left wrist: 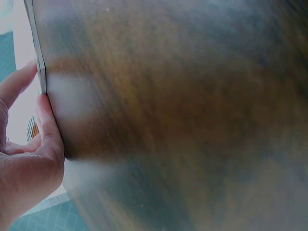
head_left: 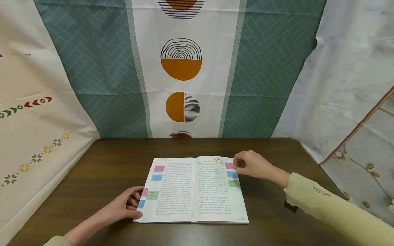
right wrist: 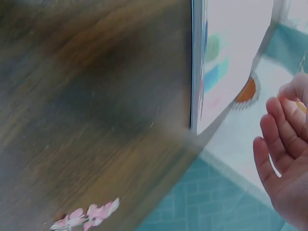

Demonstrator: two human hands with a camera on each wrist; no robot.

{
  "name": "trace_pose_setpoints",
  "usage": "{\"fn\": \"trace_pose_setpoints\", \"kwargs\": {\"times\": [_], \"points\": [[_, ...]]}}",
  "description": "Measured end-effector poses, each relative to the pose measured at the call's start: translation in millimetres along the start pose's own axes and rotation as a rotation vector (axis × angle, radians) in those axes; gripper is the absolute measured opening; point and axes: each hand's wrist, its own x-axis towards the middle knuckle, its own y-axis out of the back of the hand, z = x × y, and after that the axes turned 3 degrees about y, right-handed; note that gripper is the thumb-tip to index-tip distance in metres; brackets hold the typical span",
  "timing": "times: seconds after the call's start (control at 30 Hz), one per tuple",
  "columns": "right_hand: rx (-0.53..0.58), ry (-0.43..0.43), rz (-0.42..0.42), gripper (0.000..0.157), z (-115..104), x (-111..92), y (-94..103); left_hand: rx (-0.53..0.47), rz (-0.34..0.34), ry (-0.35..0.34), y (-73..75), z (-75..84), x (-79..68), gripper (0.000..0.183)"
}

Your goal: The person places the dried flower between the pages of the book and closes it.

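Note:
An open book lies on the dark wooden table, its pages full of small print. On the left page are pink, blue and green sticky notes; more coloured notes show at its outer edge. The right page carries pink, blue and green notes. My left hand holds the book's left edge, thumb on the lower page corner, fingers curled by the side. My right hand hovers by the upper right edge, fingers loosely bent, thumb near the index; nothing shows between them.
Patterned cloth hangs behind the table, with a cream cloth at the left and a marbled one at the right. A small black object sits below the right sleeve. Pink flower shapes appear in the right wrist view.

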Motion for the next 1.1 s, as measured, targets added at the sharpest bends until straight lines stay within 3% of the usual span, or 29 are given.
{"fn": "trace_pose_setpoints", "kwargs": {"times": [0.33,0.67,1.1], "points": [[-0.048,0.006,-0.042,0.01,-22.8,8.1,-8.2,-0.004,-0.006,-0.003,-0.2,0.1,-0.1,0.085],[-0.057,0.061,-0.077,0.017,-28.7,14.9,-15.3,-0.014,-0.013,-0.003,0.0,-2.0,0.9,0.085],[-0.055,0.041,-0.11,0.018,-34.8,16.0,-23.6,-0.01,-0.016,0.011,0.2,-2.1,0.1,0.086]]}}
